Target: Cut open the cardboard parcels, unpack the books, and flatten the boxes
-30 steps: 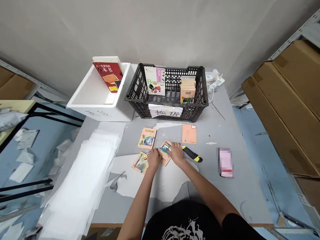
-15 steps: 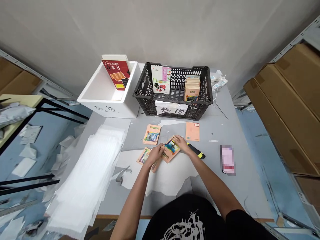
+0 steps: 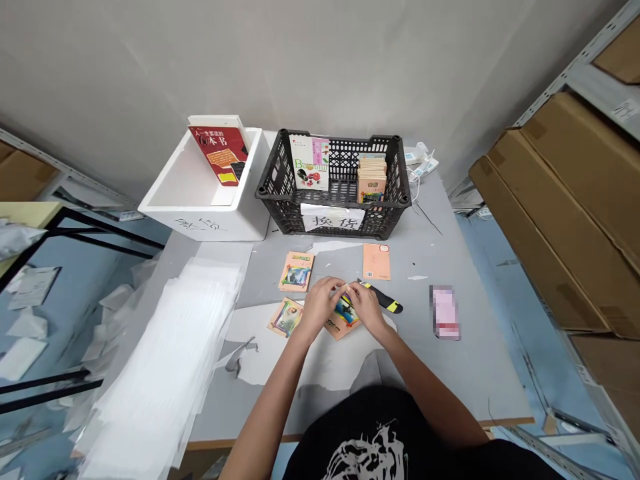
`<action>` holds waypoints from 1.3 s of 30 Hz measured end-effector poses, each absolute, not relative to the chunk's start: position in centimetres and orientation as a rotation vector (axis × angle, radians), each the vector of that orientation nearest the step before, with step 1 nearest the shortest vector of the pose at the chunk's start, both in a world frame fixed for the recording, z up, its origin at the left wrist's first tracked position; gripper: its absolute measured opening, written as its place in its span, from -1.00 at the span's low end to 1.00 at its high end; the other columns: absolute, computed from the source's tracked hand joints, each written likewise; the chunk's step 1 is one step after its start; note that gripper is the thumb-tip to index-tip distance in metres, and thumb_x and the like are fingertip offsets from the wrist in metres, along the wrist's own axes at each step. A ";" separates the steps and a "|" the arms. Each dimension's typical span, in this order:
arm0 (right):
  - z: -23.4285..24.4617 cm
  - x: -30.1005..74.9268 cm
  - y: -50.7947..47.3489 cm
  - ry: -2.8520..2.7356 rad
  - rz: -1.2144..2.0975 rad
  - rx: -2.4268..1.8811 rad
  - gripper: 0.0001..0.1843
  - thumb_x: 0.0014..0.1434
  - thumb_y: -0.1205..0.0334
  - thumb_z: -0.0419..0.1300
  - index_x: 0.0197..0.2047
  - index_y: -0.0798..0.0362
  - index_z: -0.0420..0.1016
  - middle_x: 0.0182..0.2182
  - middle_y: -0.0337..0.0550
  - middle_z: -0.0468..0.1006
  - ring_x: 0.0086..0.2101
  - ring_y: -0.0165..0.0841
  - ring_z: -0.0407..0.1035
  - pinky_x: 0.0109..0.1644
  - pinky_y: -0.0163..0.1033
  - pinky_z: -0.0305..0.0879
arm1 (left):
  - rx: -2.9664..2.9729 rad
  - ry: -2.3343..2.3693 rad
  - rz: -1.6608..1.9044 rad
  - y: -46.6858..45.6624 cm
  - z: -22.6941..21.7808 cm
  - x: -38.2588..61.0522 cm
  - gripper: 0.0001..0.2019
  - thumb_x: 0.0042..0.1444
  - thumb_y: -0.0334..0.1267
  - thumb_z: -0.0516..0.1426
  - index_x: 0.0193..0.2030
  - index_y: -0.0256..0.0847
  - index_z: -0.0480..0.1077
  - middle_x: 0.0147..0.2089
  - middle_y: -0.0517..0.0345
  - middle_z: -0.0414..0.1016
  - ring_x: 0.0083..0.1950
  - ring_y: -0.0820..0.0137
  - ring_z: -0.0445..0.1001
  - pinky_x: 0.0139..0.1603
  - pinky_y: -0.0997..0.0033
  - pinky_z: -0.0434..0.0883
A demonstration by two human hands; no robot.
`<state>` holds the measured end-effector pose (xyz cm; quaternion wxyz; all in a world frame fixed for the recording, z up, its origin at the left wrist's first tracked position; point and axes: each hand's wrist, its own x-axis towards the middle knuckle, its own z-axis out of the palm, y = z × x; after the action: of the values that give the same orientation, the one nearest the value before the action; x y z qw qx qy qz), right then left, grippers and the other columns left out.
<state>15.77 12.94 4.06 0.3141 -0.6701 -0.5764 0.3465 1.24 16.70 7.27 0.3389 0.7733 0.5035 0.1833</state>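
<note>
Both hands are closed at the top edge of a small orange booklet [image 3: 338, 328] with a colourful picture on its cover. My left hand [image 3: 319, 308] pinches its upper left part, and my right hand [image 3: 367, 308] grips the upper right. The fingertips nearly meet there and hide that edge. Left of my left hand lies another orange booklet [image 3: 285, 317], partly behind the wrist. Farther back is a booklet stack [image 3: 297, 272]. Just beyond my right hand rest a black and yellow utility knife [image 3: 384, 297] and an orange booklet [image 3: 377, 261] showing its barcode.
A black plastic crate [image 3: 334, 198] with books and a white foam box [image 3: 203, 223] with a red book [image 3: 220, 155] stand along the back. White plastic bags [image 3: 165, 360] are piled at the left. A blurred phone [image 3: 445, 313] lies at the right.
My left hand has moved up and right along the booklet, to its top edge beside my right hand. The view has shifted slightly.
</note>
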 end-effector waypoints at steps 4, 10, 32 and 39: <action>4.1 16.1 11.3 -1.611 0.810 -1.867 -0.69 0.30 0.24 -0.13 -0.27 0.02 0.42 -0.37 -0.11 0.55 -0.36 -0.30 0.40 -0.28 -0.28 0.18 | 2.052 1.218 0.432 16.8 7.6 3.1 -0.82 0.19 -0.32 0.03 -0.27 -0.16 0.47 -0.27 0.12 0.53 -0.25 0.37 0.47 -0.18 0.44 0.33; 3.9 17.3 9.6 -1.627 0.740 -1.874 -0.71 0.29 0.31 -0.11 -0.27 0.01 0.44 -0.37 -0.13 0.54 -0.34 -0.31 0.41 -0.28 -0.29 0.19 | 2.069 1.135 0.292 17.1 8.0 4.3 -0.82 0.13 -0.35 0.05 -0.38 -0.18 0.47 -0.39 0.16 0.52 -0.33 0.40 0.44 -0.29 0.49 0.26; 4.2 19.3 9.2 -1.299 0.992 -1.699 -0.71 0.18 0.09 -0.01 -0.33 0.02 0.48 -0.41 -0.15 0.58 -0.38 -0.29 0.42 -0.27 -0.25 0.27 | 1.891 1.036 0.381 17.2 6.9 6.8 -0.84 0.13 -0.30 -0.02 -0.48 -0.17 0.22 -0.46 0.22 0.34 -0.39 0.42 0.33 -0.28 0.44 0.28; 6.3 18.9 9.1 -0.900 0.993 -1.555 -0.69 0.19 -0.03 0.03 -0.30 0.04 0.39 -0.39 -0.20 0.49 -0.35 -0.34 0.36 -0.24 -0.27 0.27 | 1.464 1.804 0.975 15.0 4.9 3.8 -0.67 0.17 -0.09 0.01 0.01 -0.18 0.23 0.13 -0.12 0.29 0.26 0.17 0.18 0.27 0.03 0.10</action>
<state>18.91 9.15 6.27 0.5179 -0.6480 -0.3749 0.4139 3.76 14.95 4.90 0.3058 0.5531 0.6817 0.3685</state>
